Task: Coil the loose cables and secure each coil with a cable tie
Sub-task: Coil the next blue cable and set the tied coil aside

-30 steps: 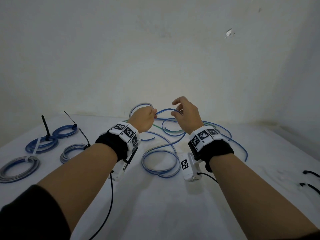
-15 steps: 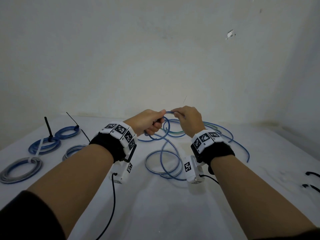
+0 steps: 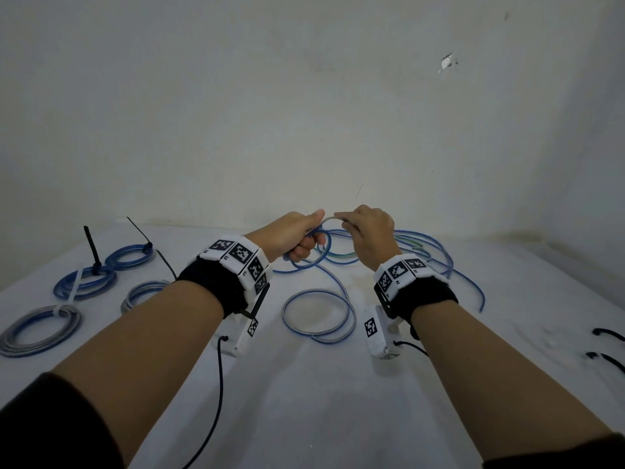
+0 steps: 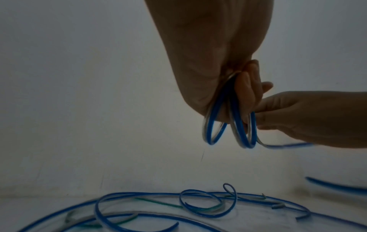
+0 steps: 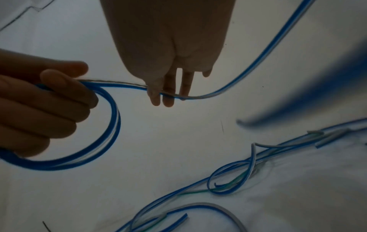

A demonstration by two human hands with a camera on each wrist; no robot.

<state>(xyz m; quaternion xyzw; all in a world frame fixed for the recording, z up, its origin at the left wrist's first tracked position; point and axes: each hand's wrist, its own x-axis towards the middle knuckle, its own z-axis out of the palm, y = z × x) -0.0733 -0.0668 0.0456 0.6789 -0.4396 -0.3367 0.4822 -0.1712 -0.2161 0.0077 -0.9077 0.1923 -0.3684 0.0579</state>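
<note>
My left hand (image 3: 297,240) grips a small coil of blue-and-white cable (image 3: 319,262) just above the white table (image 3: 304,401). The left wrist view shows two or three loops (image 4: 238,125) hanging from its curled fingers (image 4: 246,94). My right hand (image 3: 363,228) is right beside it, and its fingers (image 5: 166,95) pinch the same cable (image 5: 208,95) where it leaves the coil (image 5: 113,125). From there the cable runs off to the right. The cable's slack lies in a loop (image 3: 318,314) on the table between my wrists.
More loose blue, white and green cables (image 3: 422,252) lie tangled behind my hands. Several tied coils lie at the left: blue ones (image 3: 84,282) (image 3: 130,257) and grey ones (image 3: 40,326) (image 3: 145,292). Two black cable ties (image 3: 608,335) (image 3: 605,358) lie at the right edge.
Both hands have dropped lower and come closer together. The cable that stretched between them has become a small loop in my left hand. The loop of slack on the table has shifted.
</note>
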